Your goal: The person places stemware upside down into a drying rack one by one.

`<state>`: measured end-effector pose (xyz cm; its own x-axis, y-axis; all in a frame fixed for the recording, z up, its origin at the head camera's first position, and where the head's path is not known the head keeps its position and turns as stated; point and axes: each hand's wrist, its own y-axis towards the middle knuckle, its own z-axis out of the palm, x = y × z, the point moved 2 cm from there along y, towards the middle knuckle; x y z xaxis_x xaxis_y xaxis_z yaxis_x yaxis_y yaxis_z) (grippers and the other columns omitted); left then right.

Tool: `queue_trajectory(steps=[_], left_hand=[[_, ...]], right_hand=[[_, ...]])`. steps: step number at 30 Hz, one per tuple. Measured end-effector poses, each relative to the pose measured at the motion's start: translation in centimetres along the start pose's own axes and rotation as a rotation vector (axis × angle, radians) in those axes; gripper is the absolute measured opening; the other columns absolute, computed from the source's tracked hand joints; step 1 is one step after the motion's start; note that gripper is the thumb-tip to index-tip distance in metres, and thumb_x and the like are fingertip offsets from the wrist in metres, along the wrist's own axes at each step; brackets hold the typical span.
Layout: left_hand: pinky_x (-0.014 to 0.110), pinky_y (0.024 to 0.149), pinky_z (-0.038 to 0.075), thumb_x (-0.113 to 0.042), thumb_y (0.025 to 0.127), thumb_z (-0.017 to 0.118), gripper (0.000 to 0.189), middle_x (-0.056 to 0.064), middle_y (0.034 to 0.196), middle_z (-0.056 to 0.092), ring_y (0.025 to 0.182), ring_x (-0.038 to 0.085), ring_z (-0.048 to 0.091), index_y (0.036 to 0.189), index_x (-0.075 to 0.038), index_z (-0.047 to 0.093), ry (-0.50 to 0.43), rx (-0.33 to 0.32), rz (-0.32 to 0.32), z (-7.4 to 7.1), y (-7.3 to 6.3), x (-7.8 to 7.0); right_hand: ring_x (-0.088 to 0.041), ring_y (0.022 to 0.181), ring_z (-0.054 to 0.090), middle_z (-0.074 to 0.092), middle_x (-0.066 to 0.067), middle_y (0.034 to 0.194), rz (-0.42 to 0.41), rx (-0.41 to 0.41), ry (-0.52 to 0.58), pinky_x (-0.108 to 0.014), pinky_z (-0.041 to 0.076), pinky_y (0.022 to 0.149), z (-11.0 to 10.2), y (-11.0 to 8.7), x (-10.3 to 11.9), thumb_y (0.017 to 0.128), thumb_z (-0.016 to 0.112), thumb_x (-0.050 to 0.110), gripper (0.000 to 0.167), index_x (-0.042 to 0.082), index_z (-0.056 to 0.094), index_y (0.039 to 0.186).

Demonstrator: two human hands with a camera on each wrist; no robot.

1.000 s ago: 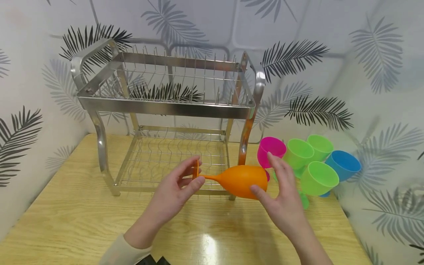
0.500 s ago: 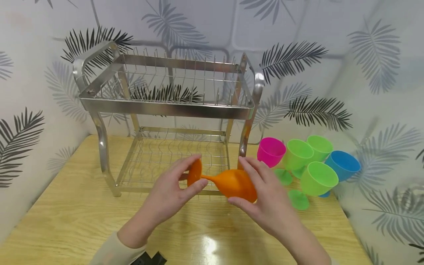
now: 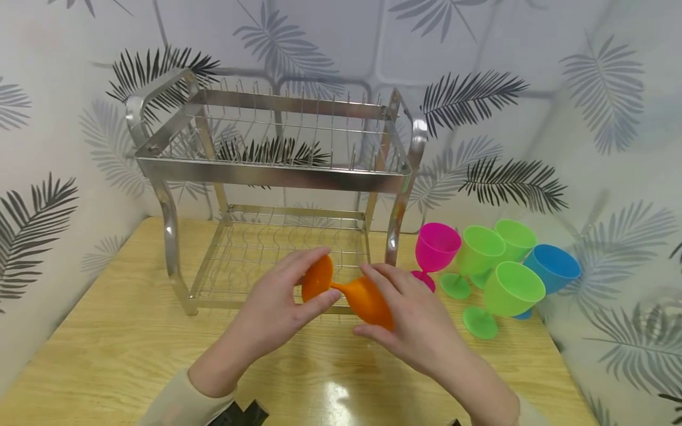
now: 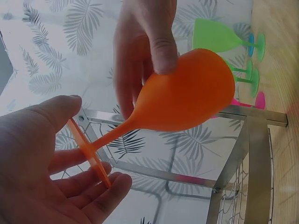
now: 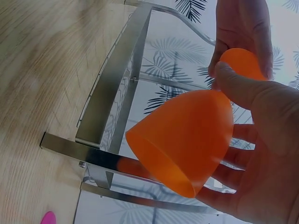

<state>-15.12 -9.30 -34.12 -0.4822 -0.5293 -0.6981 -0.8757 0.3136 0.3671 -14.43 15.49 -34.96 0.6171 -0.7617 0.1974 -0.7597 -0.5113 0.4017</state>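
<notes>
The step in hand looks like handling a single orange plastic goblet (image 3: 369,303) between two hands, turning or readying it rather than setting it down. It lies tilted well over in the air, just before the lower tier of the two-tier metal dish rack (image 3: 277,174), its mouth to the person's right and dipping. The left hand (image 3: 282,305) grips the foot between thumb and fingers; the right hand (image 3: 415,313) clasps the bowl, thumb on one side, fingers curled round the other (the right wrist view shows this best). The next move seems to call for one hand securing the goblet before the other lets go, with the slim stem spared any bending.
</notes>
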Motion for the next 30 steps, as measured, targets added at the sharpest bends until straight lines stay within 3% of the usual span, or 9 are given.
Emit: queue_trajectory(steps=[13, 22, 26, 30], left_hand=[[0.051, 0.102, 0.061, -0.039, 0.1, 0.085, 0.07, 0.003, 0.154, 0.062, 0.122, 0.025, 0.068, 0.16, -0.017, 0.058, 0.037, -0.007, 0.027, -0.2, 0.0, -0.2], [0.057, 0.11, 0.056, -0.039, 0.103, 0.082, 0.07, 0.007, 0.159, 0.057, 0.133, 0.03, 0.064, 0.163, -0.016, 0.055, 0.035, -0.021, 0.059, -0.8, -0.1, -0.5], [0.063, 0.118, 0.048, -0.035, 0.105, 0.08, 0.068, 0.007, 0.164, 0.053, 0.146, 0.033, 0.055, 0.164, -0.016, 0.053, 0.029, -0.079, 0.096, -1.4, -0.3, -0.5], [0.065, 0.122, 0.042, -0.029, 0.106, 0.077, 0.066, 0.009, 0.166, 0.05, 0.153, 0.034, 0.048, 0.165, -0.014, 0.051, 0.067, -0.187, 0.166, -2.4, -0.4, -0.2]], right_hand=[[-0.032, 0.125, 0.066, 0.066, -0.008, 0.144, 0.001, 0.029, -0.025, -0.052, 0.063, 0.098, 0.7, 0.3, 0.3, 0.086, 0.098, 0.035, 0.079, 0.015, 0.063, 0.153], [-0.031, 0.121, 0.069, 0.069, -0.007, 0.139, -0.02, -0.031, -0.026, -0.049, 0.064, 0.094, 0.7, 0.6, 0.5, 0.084, 0.099, 0.035, 0.074, 0.015, 0.068, 0.148], [-0.033, 0.12, 0.07, 0.07, -0.009, 0.138, -0.023, -0.078, -0.009, -0.05, 0.065, 0.093, 0.3, 0.9, 0.6, 0.084, 0.099, 0.036, 0.073, 0.012, 0.069, 0.146], [-0.033, 0.12, 0.071, 0.07, -0.009, 0.14, 0.012, -0.1, 0.028, -0.052, 0.066, 0.089, -0.5, 1.2, 0.7, 0.086, 0.098, 0.037, 0.074, 0.014, 0.067, 0.149]])
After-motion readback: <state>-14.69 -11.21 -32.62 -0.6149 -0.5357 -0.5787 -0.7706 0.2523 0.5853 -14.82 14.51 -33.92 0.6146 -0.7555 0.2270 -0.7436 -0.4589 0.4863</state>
